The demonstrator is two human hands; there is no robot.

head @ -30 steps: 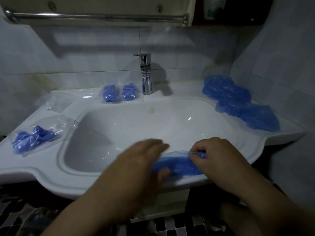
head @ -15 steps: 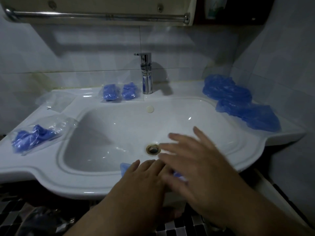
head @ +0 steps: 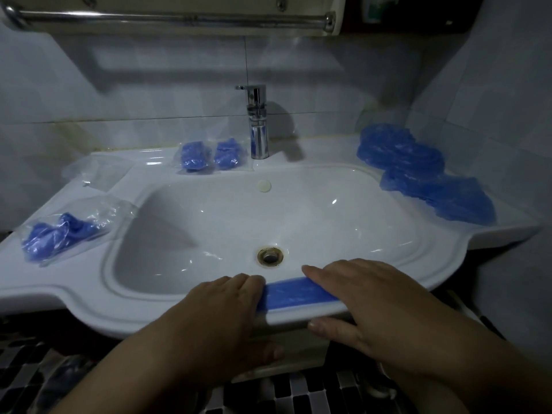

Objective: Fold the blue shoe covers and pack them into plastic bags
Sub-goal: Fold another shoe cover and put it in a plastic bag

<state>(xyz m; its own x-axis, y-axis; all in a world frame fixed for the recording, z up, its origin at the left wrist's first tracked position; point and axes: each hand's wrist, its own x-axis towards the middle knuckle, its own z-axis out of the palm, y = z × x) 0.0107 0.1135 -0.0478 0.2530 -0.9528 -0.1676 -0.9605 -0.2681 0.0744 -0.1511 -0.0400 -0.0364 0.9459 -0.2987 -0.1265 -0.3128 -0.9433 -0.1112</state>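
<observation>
Both hands lie flat, fingers extended and gripping nothing. The left hand and the right hand press the two ends of a folded shoe cover, a narrow blue strip stretched between their fingertips along the near rim of the sink. This one looks flattened and part folded, not yet bagged.

Just beyond the fingertips lies the drain in the bare basin. Well out past the left fingers, a packed bag of blue covers rests on the ledge, with an empty plastic bag behind it. Farther still, beside the faucet, a second packed bag holds two blue bundles. So two bags appear filled.

Far beyond the right fingers, a loose pile of shoe covers lies on the ledge, unfolded; that seems the bulk of what is left. Nothing blocks the way to the empty bag, though the rim is narrow and the strip could slip into the basin.
</observation>
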